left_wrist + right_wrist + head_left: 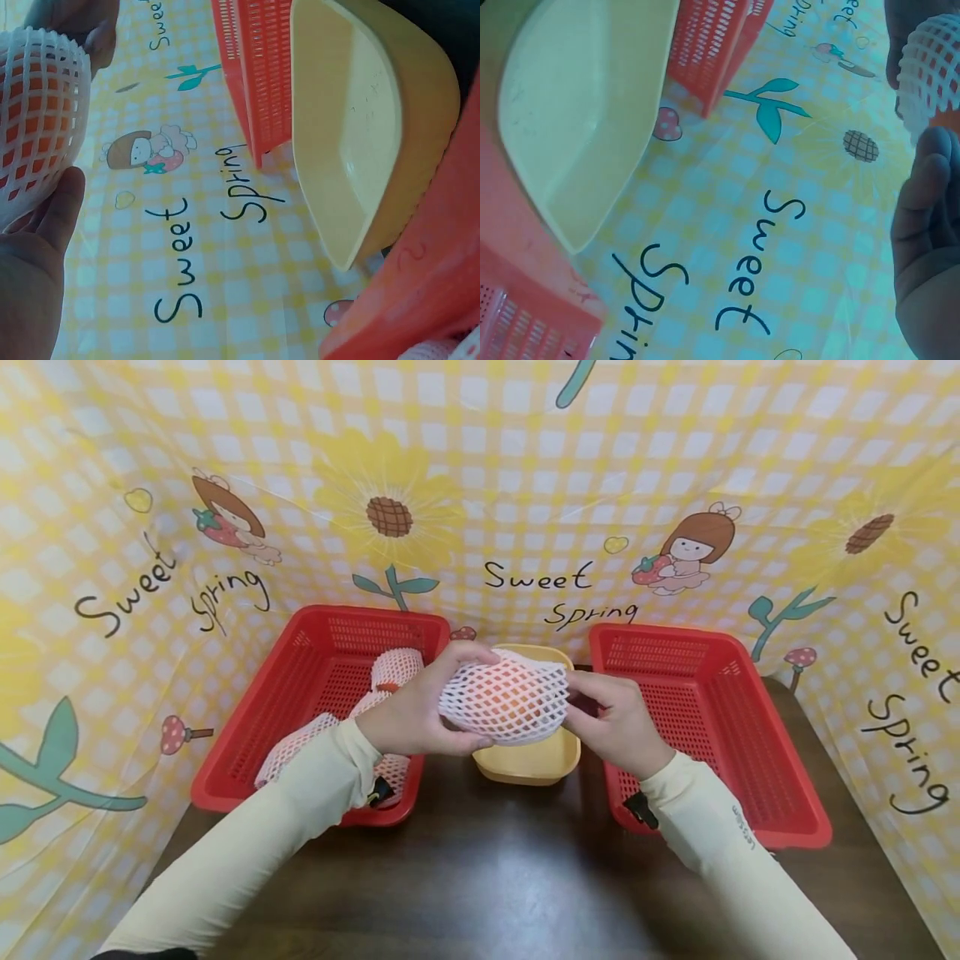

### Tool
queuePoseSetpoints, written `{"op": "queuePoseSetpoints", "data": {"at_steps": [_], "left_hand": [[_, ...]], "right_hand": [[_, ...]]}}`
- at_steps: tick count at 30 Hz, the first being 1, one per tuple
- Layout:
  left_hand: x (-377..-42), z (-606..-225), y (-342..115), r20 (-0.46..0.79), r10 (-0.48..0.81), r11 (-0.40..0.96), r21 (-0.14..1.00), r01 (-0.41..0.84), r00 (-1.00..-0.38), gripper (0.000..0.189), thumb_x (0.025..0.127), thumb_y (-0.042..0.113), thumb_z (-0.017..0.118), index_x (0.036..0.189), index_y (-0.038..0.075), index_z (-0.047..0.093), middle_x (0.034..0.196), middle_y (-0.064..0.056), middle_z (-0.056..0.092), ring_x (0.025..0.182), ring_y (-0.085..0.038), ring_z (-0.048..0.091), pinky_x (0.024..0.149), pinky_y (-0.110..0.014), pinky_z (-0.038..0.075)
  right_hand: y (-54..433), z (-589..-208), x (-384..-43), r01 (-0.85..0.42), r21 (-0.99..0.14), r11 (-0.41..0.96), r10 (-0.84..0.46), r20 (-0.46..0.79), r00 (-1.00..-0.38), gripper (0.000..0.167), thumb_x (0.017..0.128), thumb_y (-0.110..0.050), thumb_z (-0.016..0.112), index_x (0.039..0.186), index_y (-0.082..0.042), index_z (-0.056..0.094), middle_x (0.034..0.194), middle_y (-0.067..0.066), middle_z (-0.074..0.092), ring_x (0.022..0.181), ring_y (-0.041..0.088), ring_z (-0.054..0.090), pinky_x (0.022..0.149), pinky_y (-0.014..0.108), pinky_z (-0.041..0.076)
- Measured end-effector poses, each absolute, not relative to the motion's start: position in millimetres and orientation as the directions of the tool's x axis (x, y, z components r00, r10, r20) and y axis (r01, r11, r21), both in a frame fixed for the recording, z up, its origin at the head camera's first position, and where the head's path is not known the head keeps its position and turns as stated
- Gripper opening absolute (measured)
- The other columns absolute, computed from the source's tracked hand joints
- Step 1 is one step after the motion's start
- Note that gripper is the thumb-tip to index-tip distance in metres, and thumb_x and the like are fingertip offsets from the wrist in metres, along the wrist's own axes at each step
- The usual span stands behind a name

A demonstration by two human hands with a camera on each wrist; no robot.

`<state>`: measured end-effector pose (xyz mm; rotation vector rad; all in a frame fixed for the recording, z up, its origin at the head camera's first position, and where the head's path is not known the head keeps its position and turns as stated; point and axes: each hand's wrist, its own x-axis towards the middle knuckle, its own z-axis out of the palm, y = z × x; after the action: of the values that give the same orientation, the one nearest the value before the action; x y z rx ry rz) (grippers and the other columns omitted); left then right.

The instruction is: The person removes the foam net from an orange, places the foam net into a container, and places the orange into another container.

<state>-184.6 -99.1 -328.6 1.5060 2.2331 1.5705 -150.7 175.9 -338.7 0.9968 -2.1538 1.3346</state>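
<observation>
An orange-red round fruit [513, 702] shows through a white foam net sleeve [461, 693], held up above the yellow basin [525, 767]. My left hand [412, 710] grips the sleeved fruit from the left, thumb and fingers spread around its side. At the sleeve's right end, my right hand [618, 718] pinches the net edge between thumb and fingers. The right wrist view shows those curled fingers [930, 172] right at the net's rim. In the left wrist view the orange-red surface fills much of the mesh [37, 112].
On the left, a red basket [255, 710] contains several net-sleeved pieces [397, 667]. Another red basket [787, 760] stands on the right, its perforated bottom showing. All rest on a dark brown table [495, 877], backed by a yellow checked cloth [517, 485].
</observation>
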Motion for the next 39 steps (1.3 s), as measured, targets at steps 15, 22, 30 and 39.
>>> {"op": "queuePoseSetpoints", "data": {"at_steps": [15,22,30,39], "left_hand": [[-182,-331,-87,0.540,0.690,0.004,0.663,0.749,-0.482,0.087,0.071,0.005,0.091,0.138,0.011,0.036,0.137,-0.011,0.045,0.121,-0.025,0.048,0.095,-0.039,0.048],[-183,-332,-82,0.543,0.706,-0.032,0.665,0.746,-0.455,0.089,0.073,0.005,0.090,0.142,0.009,0.035,0.142,-0.011,0.043,0.126,-0.025,0.045,0.102,-0.040,0.044],[-185,-333,-81,0.600,0.708,0.035,0.497,0.867,-0.373,0.090,0.073,0.013,0.092,0.143,0.005,0.037,0.146,-0.015,0.040,0.132,-0.029,0.041,0.108,-0.041,0.039],[-185,-327,-83,0.677,0.627,0.087,0.430,0.899,-0.385,0.074,0.070,0.007,0.093,0.131,0.000,0.051,0.133,-0.017,0.054,0.123,-0.029,0.051,0.102,-0.037,0.045]], "right_hand": [[165,-330,-138,-0.596,-0.800,0.073,-0.320,0.547,-0.773,0.047,0.079,0.019,0.065,0.125,0.014,0.060,0.120,0.024,0.063,0.103,0.019,0.065,0.085,0.032,0.056],[163,-328,-133,-0.392,-0.896,0.206,-0.355,0.305,-0.884,0.068,0.074,0.013,0.072,0.137,0.010,0.048,0.125,0.024,0.059,0.104,0.022,0.061,0.087,0.028,0.053],[166,-325,-135,-0.509,-0.815,0.277,-0.400,0.384,-0.832,0.078,0.075,0.002,0.084,0.144,-0.001,0.046,0.138,0.012,0.053,0.124,0.023,0.052,0.103,0.034,0.043],[169,-325,-135,-0.506,-0.852,0.138,-0.373,0.428,-0.823,0.083,0.075,0.011,0.077,0.148,-0.002,0.038,0.140,0.012,0.048,0.126,0.026,0.050,0.101,0.033,0.047]]}}
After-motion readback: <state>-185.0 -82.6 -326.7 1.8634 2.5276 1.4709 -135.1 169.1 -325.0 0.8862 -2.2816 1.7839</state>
